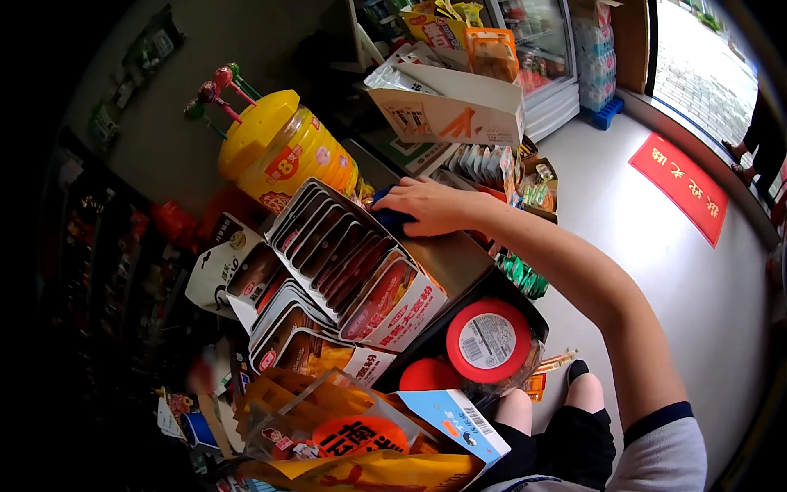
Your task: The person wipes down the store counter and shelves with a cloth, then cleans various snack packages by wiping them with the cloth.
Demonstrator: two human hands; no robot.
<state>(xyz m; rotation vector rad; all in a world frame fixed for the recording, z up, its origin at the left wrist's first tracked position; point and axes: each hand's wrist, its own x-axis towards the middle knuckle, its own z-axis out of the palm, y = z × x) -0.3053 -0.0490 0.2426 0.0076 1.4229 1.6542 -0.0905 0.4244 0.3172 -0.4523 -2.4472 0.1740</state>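
My right hand (426,205) reaches in from the right, its fingers closed over a dark blue cloth (392,218). It presses the cloth down on a brown shelf surface (447,261). Just left of the hand is a box of upright snack packets (336,254) with a white printed front. Behind that box stands a yellow lollipop jar (283,156), with several lollipops (223,78) stuck in its lid. My left hand is out of view.
Red-lidded jars (489,340) and orange snack bags (352,435) are close to my body. A carton of packets (447,107) stands beyond my hand. Farther off are a glass-door fridge (537,49), stacked water bottles (596,57), and a red mat (680,189) by the doorway.
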